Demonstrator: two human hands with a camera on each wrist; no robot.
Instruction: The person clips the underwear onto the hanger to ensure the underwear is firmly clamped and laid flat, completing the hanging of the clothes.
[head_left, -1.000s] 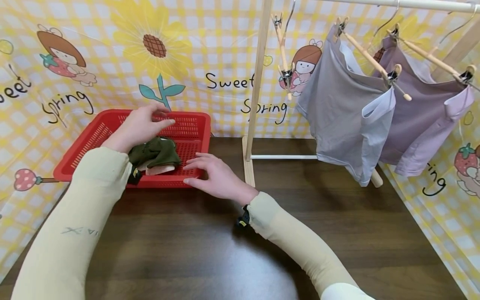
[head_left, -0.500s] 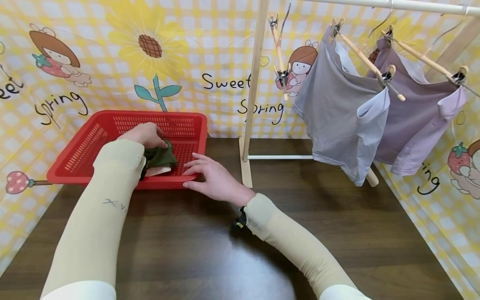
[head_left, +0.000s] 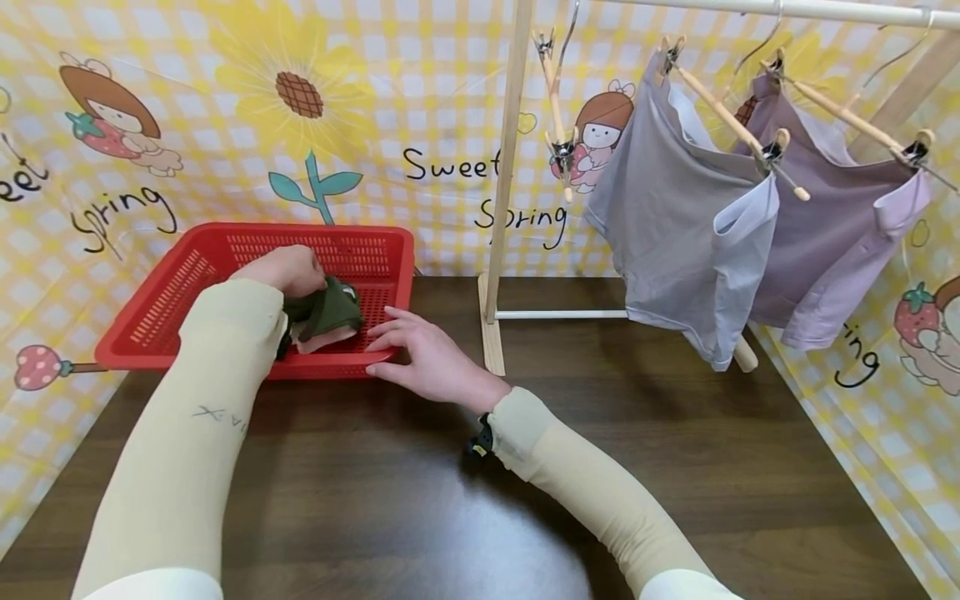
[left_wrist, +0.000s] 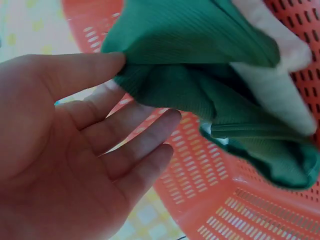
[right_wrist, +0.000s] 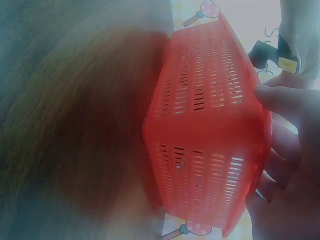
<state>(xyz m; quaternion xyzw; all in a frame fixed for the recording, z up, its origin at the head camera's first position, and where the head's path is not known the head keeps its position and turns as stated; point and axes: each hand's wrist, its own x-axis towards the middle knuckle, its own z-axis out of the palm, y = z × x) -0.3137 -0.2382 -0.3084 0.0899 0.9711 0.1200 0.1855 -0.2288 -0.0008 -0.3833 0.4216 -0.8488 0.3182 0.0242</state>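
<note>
In the head view a dark green garment [head_left: 335, 308] lies bunched inside a red plastic basket [head_left: 405, 250], with pale pink cloth [head_left: 327, 340] showing under it. My left hand [head_left: 288, 268] reaches over the front rim into the basket. Seen from the left wrist, that left hand [left_wrist: 85, 145] pinches an edge of the ribbed green garment [left_wrist: 185, 40] between thumb and index finger, its other fingers loosely spread. At the basket's front right corner, my right hand [head_left: 431, 354] touches the rim with relaxed fingers. The right wrist view shows its thumb [right_wrist: 275, 97] against the rim.
To the right stands a wooden clothes rack [head_left: 510, 158]. From its rail hang grey shorts [head_left: 686, 208] and mauve shorts [head_left: 810, 217] on clip hangers, plus a bare clip hanger [head_left: 555, 108]. A printed cloth backdrop [head_left: 442, 83] rises behind the dark wooden table [head_left: 360, 500].
My left hand has come down into the basket and taken hold of the green garment, whose edge has shifted and lifted slightly. The right hand keeps its place at the rim.
</note>
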